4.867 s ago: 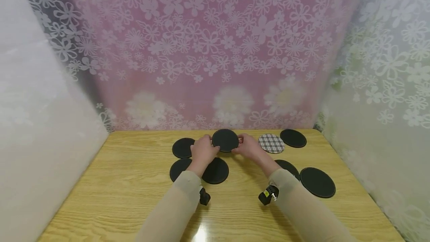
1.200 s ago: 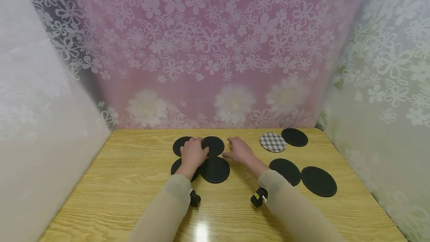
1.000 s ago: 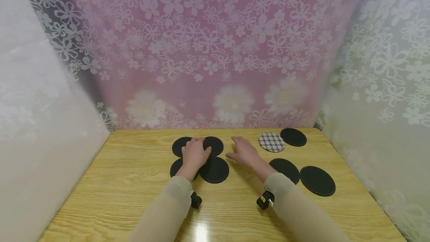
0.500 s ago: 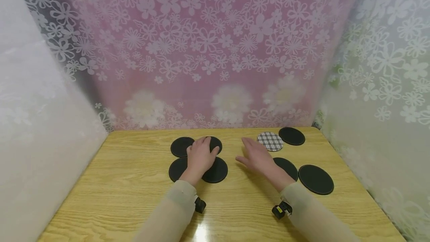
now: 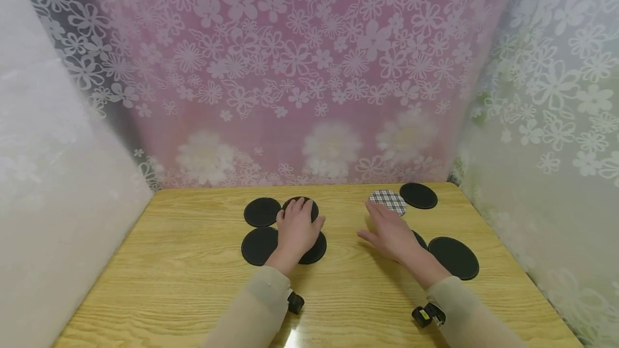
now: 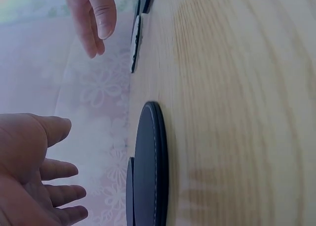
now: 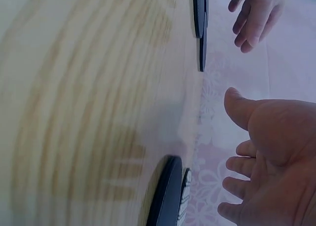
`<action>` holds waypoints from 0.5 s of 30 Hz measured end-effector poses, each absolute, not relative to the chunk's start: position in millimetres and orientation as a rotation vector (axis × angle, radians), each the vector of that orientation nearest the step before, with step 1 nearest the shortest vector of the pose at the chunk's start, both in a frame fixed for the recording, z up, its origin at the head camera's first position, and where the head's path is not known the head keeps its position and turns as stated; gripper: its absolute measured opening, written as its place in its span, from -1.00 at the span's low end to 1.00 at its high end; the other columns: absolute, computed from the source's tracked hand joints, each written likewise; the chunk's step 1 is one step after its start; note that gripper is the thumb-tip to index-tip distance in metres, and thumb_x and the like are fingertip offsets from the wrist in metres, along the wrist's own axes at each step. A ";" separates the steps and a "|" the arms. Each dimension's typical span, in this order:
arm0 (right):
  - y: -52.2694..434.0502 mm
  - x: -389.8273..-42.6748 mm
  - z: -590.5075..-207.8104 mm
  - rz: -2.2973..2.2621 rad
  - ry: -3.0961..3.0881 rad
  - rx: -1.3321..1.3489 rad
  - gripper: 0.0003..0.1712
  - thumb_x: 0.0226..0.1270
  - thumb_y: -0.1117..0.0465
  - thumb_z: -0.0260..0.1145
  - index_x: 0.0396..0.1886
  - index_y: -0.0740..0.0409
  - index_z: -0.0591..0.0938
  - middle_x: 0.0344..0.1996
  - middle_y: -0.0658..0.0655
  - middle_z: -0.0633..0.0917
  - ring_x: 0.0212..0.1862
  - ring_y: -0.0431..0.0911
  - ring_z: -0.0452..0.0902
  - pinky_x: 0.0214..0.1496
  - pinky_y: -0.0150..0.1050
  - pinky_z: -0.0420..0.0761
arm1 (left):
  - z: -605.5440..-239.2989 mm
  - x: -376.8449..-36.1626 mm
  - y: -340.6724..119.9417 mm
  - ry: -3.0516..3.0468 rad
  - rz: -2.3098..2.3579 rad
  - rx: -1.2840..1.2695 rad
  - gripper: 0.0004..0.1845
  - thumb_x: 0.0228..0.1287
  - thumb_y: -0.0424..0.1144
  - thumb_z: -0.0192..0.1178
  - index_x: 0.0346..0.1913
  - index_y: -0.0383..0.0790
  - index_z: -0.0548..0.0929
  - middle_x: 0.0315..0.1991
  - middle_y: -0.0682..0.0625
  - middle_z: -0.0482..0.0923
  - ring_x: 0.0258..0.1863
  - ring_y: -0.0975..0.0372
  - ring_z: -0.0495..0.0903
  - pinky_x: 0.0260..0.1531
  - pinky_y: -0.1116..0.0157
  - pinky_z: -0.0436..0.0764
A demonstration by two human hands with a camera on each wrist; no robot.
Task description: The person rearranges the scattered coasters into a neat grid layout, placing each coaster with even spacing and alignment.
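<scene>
L hand [image 5: 296,230] left of plaid disc [image 5: 389,201], R hand [image 5: 395,236] nr it, both empty, loose; disc prob. light, stiff: pinch rim.

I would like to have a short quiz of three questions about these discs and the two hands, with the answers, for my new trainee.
1. Multiple choice: which pattern is on the disc that is not plain black? A) dots B) flowers C) checks
2. True or false: the left hand and the right hand both hold nothing.
3. Count: in the head view, how many black discs show, whole or in part?

Key
1. C, dark checks on a white ground.
2. True; both wrist views show bare fingers with no disc between them.
3. Seven: four in the left group and three on the right.
</scene>
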State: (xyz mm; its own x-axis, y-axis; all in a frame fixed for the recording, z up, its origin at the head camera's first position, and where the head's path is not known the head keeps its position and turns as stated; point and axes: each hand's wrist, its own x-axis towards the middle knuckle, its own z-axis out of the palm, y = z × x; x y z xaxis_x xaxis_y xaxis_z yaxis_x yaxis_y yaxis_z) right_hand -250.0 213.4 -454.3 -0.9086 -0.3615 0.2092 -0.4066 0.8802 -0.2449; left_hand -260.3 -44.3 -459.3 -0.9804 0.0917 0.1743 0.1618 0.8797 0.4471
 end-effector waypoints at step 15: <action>247.5 -228.0 -456.3 0.400 -2.917 0.519 -0.04 0.62 -0.09 0.44 0.67 0.45 0.31 0.57 0.52 0.40 0.57 0.46 0.31 0.55 0.43 0.28 | -459.6 -247.4 -21.9 -2.905 -0.718 -0.260 -0.32 0.67 0.15 0.26 0.63 -0.12 0.51 0.63 -0.15 0.39 0.66 -0.12 0.26 0.57 -0.32 0.17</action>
State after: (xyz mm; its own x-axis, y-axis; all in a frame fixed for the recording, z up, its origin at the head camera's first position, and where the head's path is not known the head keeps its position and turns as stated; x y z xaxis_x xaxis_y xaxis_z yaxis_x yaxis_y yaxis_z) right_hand -228.0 247.5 -456.3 -0.9286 -0.3164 0.1937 -0.3569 0.9045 -0.2333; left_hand -247.4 -21.9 -459.6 -0.9756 0.1334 0.1744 0.1993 0.8715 0.4482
